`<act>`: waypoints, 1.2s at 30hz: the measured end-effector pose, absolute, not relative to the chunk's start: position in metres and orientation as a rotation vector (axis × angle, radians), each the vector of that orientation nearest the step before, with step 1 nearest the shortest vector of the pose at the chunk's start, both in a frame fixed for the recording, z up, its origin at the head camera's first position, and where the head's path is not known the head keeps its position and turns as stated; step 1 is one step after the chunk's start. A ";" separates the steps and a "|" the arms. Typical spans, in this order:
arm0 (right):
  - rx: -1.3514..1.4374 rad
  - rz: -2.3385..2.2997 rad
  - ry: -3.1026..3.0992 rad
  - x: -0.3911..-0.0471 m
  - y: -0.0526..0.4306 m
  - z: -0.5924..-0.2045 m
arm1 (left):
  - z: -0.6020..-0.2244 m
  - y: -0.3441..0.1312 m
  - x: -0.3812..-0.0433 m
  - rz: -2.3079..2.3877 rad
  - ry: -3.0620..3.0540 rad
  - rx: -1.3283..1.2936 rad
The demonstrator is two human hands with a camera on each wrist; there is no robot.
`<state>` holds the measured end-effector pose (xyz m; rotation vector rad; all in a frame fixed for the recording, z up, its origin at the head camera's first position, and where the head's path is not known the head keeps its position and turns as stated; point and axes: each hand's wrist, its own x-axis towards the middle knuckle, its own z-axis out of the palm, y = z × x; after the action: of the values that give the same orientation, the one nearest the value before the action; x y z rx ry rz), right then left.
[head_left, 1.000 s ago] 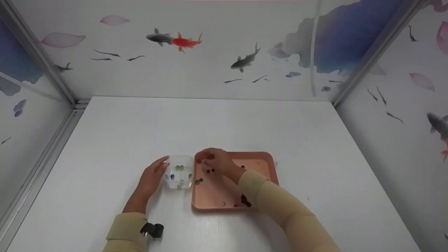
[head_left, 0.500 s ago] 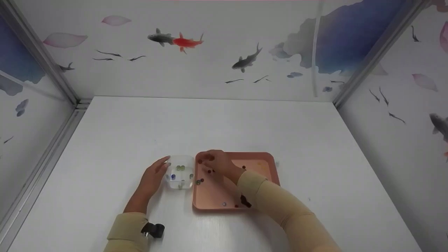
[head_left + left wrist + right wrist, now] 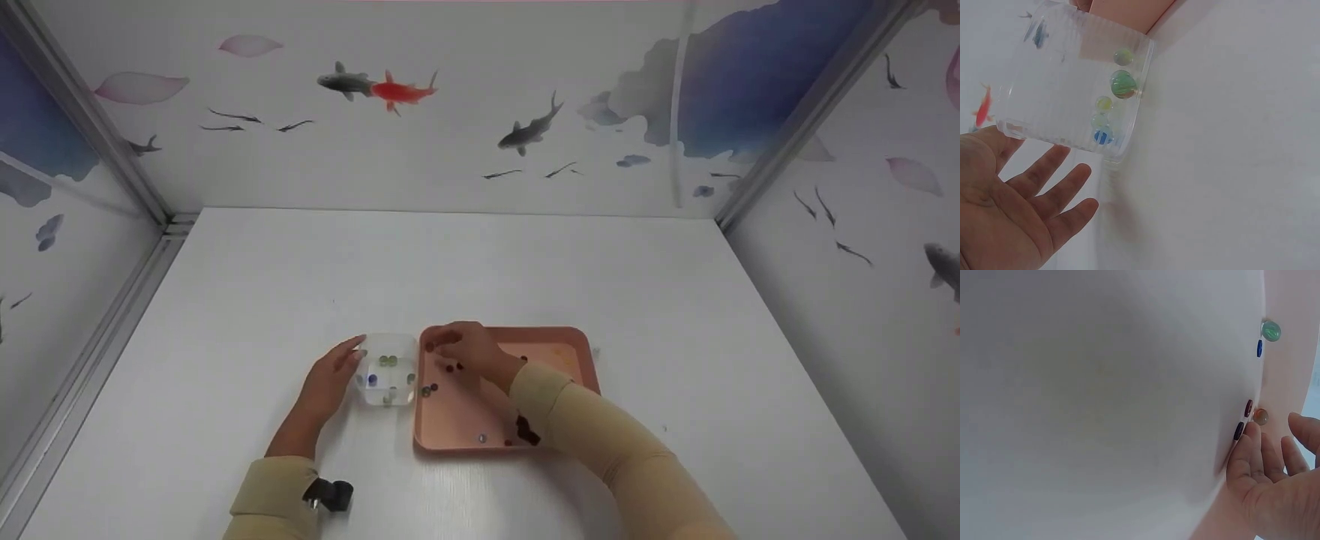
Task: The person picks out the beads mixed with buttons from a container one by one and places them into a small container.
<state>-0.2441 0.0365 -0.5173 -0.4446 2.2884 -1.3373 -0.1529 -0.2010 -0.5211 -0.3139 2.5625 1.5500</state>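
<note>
In the head view my left hand rests its fingertips at the left side of a clear plastic container. Seen from the left wrist, its fingers are spread and a green marble, a blue marble and several paler ones lie inside the container. My right hand reaches low into the back left of a pink tray. Its fingertips are right at an orange-tinted marble, thumb held apart. Beside them lie a dark red button and a black button.
A green marble and a blue button sit farther along the tray. Near its front edge are a clear marble and a small red piece. The white table is enclosed by printed walls.
The head view has shifted very slightly. Both hands stay in almost the same places, the left at the container and the right over the tray's back left corner.
</note>
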 end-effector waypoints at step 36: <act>-0.359 -1.313 2.378 -0.242 0.018 -0.529 | -0.522 -0.202 -0.153 1.550 2.577 -0.285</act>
<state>-0.2420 0.0181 -0.5292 -0.3588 2.3782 -1.3135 -0.1534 -0.2015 -0.5220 -0.2851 2.5774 1.5500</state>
